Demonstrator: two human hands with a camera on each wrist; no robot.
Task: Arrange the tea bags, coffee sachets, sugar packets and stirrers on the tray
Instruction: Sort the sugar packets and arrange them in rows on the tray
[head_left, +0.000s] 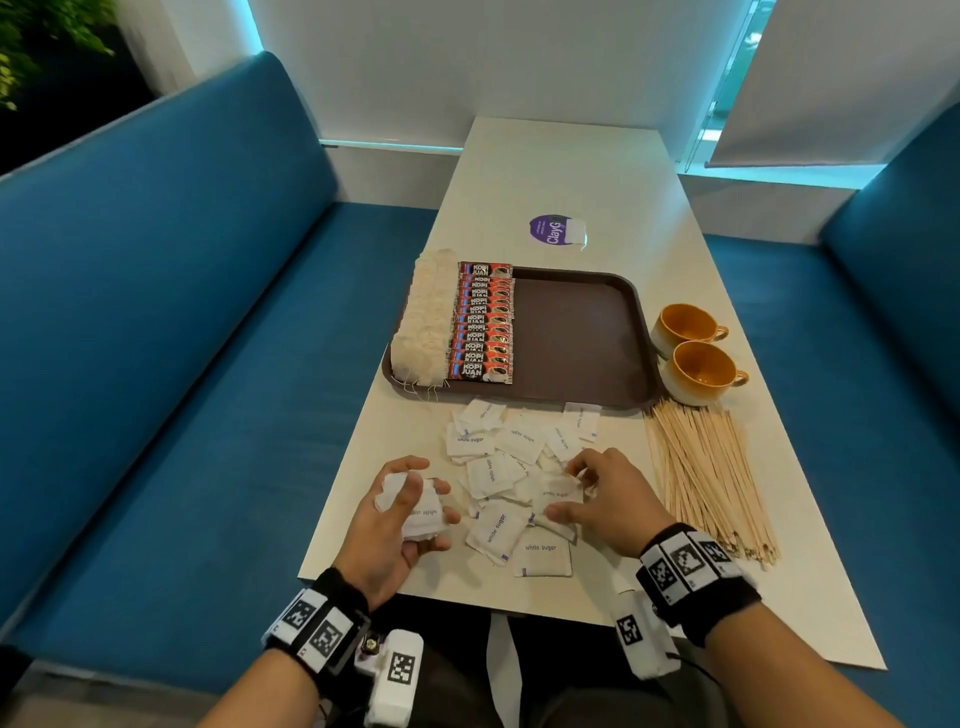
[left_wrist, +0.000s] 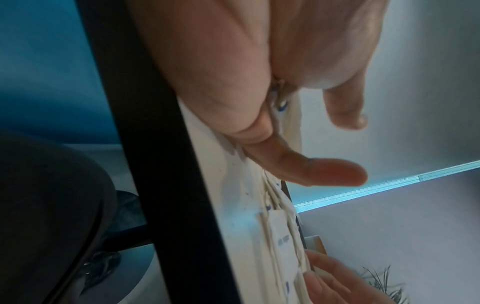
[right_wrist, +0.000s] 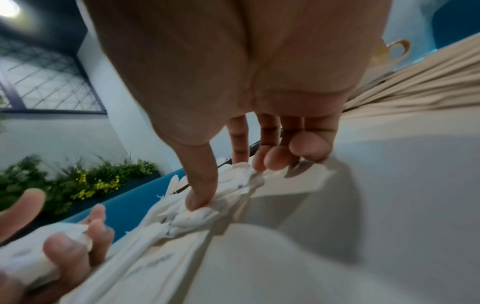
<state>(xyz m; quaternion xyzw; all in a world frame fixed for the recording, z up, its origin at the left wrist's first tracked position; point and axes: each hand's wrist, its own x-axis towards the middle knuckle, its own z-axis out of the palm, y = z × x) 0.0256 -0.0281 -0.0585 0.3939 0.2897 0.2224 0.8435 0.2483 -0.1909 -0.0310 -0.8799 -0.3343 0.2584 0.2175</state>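
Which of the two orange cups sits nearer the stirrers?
The nearer cup, right of the tray's near corner; it borders the stirrers. The other cup sits behind it.

A long pale surface (head_left: 561, 171) runs between two blue benches. Lying directly on it, toward the middle, is a dark brown tray (head_left: 576, 332), its left part filled with rows of tea bags and coffee sachets. Beyond the tray's far edge sits a round purple sticker (head_left: 548, 231). Just right of the tray stand two orange-lined cups (head_left: 696, 358), one close behind the other. Near the cups, along the right side, a loose pile of wooden stirrers (head_left: 701, 473) fans toward the near edge. In front of the tray, white sugar packets (head_left: 511, 467) lie scattered and overlapping on the surface.
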